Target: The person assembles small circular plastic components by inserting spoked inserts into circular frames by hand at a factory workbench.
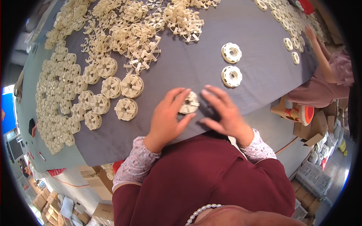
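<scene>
Near the table's front edge, my left hand (pixel 166 118) holds a round cream plastic part (pixel 189 103) between thumb and fingers. The part is partly hidden by those fingers. My right hand (pixel 226 115) is just to the right of it, fingers apart and nothing in them. Beyond the right hand lie two cream plastic rings with open centres, a nearer ring (pixel 231 76) and a farther ring (pixel 231 52). Left of my left hand sit several round cream assemblies with spoke-like tops, the closest being a spoked disc (pixel 126 109).
A heap of loose spoked cream pieces (pixel 128 30) covers the far left of the grey tablecloth (pixel 256 34). Rows of finished-looking discs (pixel 56 98) spread along the left side. At far right, another person (pixel 328 75) reaches toward more rings (pixel 290 22). Cardboard boxes (pixel 313 128) stand on the floor.
</scene>
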Motion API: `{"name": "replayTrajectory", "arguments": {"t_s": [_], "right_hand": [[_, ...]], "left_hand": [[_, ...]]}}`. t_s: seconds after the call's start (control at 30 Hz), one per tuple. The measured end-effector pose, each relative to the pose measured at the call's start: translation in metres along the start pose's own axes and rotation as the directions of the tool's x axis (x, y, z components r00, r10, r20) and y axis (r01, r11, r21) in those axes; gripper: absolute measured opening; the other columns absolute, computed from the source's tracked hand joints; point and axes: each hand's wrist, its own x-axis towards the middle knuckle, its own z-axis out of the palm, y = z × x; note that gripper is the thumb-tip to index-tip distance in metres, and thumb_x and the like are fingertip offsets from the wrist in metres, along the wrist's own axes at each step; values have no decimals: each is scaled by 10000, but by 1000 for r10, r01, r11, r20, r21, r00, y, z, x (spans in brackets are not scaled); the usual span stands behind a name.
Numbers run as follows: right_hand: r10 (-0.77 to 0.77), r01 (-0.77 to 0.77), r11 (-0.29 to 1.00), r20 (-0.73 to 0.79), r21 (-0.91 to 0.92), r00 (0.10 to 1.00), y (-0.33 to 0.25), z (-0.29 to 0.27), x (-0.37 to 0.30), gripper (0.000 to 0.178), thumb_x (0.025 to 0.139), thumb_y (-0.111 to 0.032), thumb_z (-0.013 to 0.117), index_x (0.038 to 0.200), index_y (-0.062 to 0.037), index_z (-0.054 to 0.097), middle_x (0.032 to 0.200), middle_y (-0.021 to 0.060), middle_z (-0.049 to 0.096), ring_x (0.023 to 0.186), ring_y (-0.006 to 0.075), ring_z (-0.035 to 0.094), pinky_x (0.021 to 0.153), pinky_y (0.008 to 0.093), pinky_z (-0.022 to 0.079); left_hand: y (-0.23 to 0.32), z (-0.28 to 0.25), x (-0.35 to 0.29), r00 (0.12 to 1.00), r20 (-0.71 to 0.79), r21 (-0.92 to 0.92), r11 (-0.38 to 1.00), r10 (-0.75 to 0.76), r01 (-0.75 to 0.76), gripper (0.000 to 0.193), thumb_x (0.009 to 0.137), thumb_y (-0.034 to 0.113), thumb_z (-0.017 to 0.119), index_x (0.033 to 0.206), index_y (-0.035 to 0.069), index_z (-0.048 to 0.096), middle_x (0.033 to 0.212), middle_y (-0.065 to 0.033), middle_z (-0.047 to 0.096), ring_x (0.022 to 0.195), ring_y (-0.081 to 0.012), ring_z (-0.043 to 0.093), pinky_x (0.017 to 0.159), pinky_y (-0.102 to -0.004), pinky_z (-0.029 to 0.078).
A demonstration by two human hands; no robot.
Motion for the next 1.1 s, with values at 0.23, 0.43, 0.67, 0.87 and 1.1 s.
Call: {"name": "replayTrajectory", "arguments": {"t_s": [0.23,0.43,0.67,0.87,1.1], "right_hand": [[105,-176,926,-220,-334,970,48,-24,5,883,866,-272,865,1629,-71,468,1669,230,445,1495,447,482,1225,508,427],[-96,54,956,-134,-289,986,26,-16,76,743,883,-248,830,1550,-71,555,1627,226,501,1450,448,524,1197,515,453],[-35,-126,897,-354,-424,935,94,-37,224,721,849,-369,861,1423,3,632,1338,213,700,1260,417,654,1090,485,520],[20,-2,999,-438,41,899,75,-66,191,587,925,-290,798,1429,-30,646,1250,168,732,1072,282,734,950,393,574],[213,-136,831,-83,539,974,49,-21,42,626,837,-160,881,1414,-60,660,1417,101,636,1408,230,522,1121,399,473]], "left_hand": [[-11,-38,-27,936,-342,396,891,-82,223,647,867,107,842,1478,30,644,1487,-169,600,1127,-271,699,736,-301,578],[15,-8,8,974,-220,340,940,51,28,768,855,250,896,1525,42,582,1523,-196,564,1073,-293,734,773,-354,606],[0,29,31,1000,-16,306,952,-6,11,791,850,375,885,1508,63,578,1411,-106,617,1062,-292,741,844,-383,614],[-3,18,22,999,-32,158,987,-10,15,713,843,284,875,1476,87,609,1410,-106,637,1105,-312,730,878,-403,610],[-5,2,14,1000,27,19,1000,-13,12,727,800,204,906,1461,85,629,1421,-114,675,1083,-291,730,816,-373,614]]}}
